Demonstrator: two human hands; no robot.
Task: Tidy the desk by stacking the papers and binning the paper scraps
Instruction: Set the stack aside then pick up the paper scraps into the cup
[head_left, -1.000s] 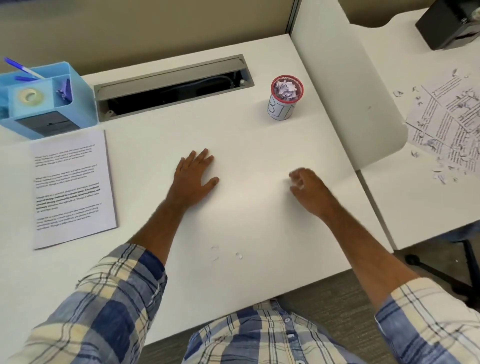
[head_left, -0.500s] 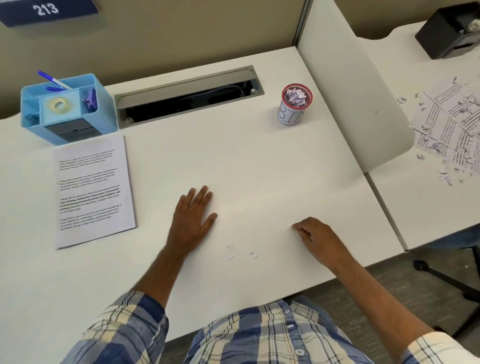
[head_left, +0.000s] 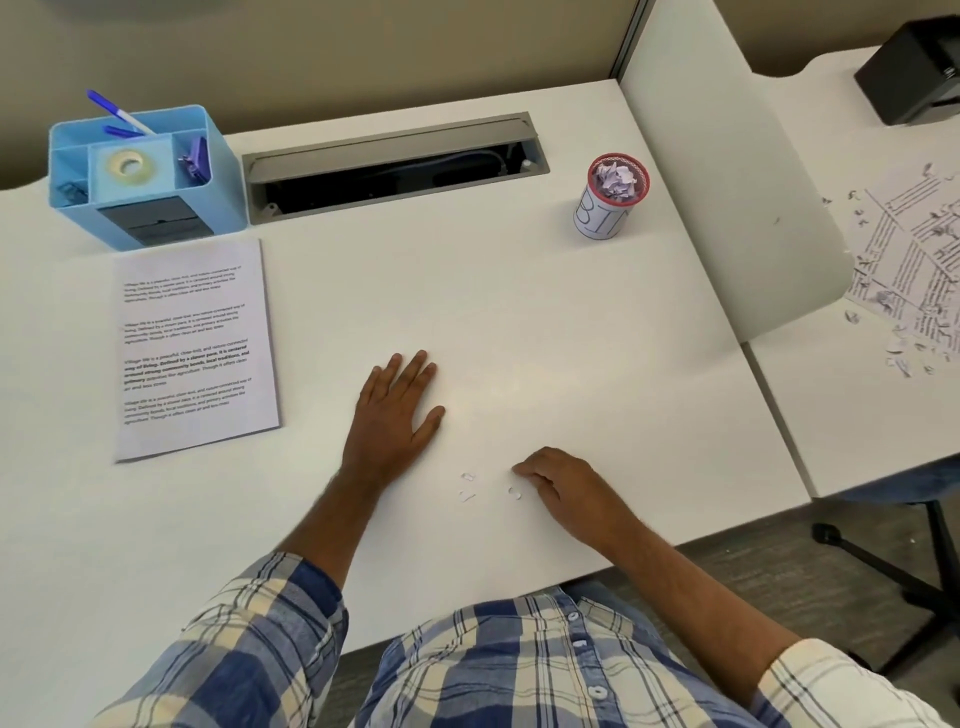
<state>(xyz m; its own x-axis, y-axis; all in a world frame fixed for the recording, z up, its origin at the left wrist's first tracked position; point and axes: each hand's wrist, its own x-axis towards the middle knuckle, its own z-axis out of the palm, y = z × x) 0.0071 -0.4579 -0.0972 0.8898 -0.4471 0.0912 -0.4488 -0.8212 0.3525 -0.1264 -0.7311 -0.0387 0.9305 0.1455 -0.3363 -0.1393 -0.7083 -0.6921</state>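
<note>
My left hand (head_left: 397, 410) lies flat on the white desk (head_left: 519, 322), fingers straight. My right hand (head_left: 563, 483) has its fingers curled, tips down on the desk just right of a small paper scrap (head_left: 514, 492). I see nothing held in it. Two more tiny scraps (head_left: 467, 486) lie between my hands. A stack of printed papers (head_left: 192, 353) sits squared at the left. At the back right stands a small red-rimmed cup marked BIN (head_left: 608, 208), filled with crumpled scraps.
A blue desk organizer (head_left: 140, 176) with pens and tape stands behind the papers. An open cable tray (head_left: 395, 166) runs along the back. A white divider (head_left: 727, 208) separates the neighbouring desk, where printed sheets and several scraps (head_left: 914, 280) lie.
My right hand has moved left and toward me, down to the scraps near the front edge. My left hand has stayed flat on the desk.
</note>
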